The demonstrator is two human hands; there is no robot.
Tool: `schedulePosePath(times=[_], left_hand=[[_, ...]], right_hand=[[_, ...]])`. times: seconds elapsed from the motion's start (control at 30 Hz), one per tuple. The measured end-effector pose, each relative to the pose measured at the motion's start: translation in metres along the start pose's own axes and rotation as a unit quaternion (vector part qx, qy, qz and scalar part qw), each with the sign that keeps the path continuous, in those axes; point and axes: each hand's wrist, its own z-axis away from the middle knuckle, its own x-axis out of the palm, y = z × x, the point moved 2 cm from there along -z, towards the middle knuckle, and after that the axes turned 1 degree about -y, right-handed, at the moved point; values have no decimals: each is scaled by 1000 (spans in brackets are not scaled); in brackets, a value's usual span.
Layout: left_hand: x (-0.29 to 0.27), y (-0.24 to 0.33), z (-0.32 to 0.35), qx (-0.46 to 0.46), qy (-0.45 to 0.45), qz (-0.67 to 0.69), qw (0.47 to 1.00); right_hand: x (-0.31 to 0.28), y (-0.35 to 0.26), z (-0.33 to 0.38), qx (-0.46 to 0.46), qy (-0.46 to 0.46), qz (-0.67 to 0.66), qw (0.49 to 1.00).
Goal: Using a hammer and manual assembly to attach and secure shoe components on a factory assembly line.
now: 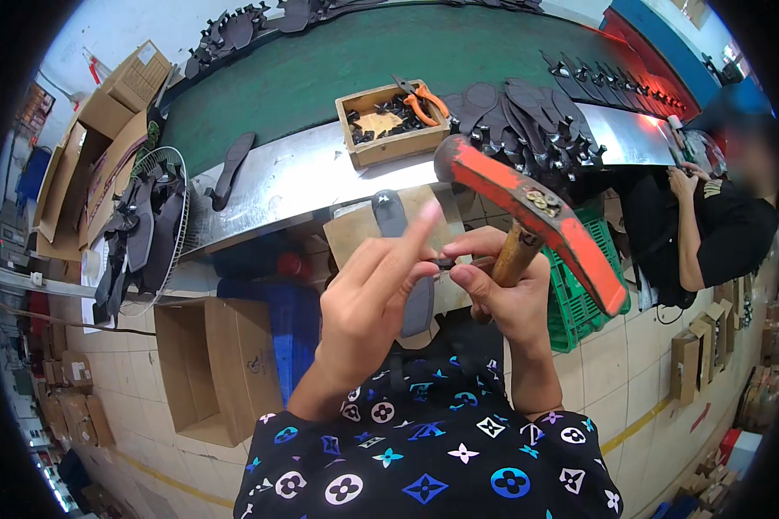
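My left hand (363, 298) pinches a small black part (444, 263) between thumb and fingers, its index finger raised. My right hand (521, 303) meets it there, with thumb and forefinger at the same part. A hammer (493, 183) with a worn orange-red head and wooden handle is also held in my right hand, the handle tucked into the palm. Behind and below my hands lies a dark grey shoe sole (389, 212) on a light brown board (346, 235), partly hidden by them.
A wooden box (395, 153) of small black parts carries orange-handled pliers (420, 105). It sits on a metal ledge (290, 173) beside a green belt (320, 73). Dark soles with straps (528, 117) are piled right of it. A co-worker (727, 208) sits at the right.
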Motion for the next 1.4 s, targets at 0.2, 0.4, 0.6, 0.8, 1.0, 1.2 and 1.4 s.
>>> schedulePosePath(times=[0.2, 0.4, 0.6, 0.8, 1.0, 1.2, 1.4], left_hand=[[-9, -11, -1, 110, -57, -84, 989], [14, -125, 12, -129, -24, -138, 982], [44, -189, 24, -183, -118, -70, 973], [45, -182, 40, -162, -100, -64, 980], [44, -181, 41, -151, -93, -44, 983], [36, -173, 29, -201, -79, 62, 974], [33, -166, 25, -218, -82, 128, 964]], right_hand=[[-3, 13, -7, 122, -25, 13, 992], [-11, 46, -43, 42, -27, 62, 997], [-14, 106, -92, -4, -101, 202, 974], [-11, 120, -95, 22, -146, 245, 958], [-8, 103, -90, -48, -165, 314, 934], [-6, 96, -84, -173, -137, 350, 910], [2, 40, -44, 43, -78, 280, 956]])
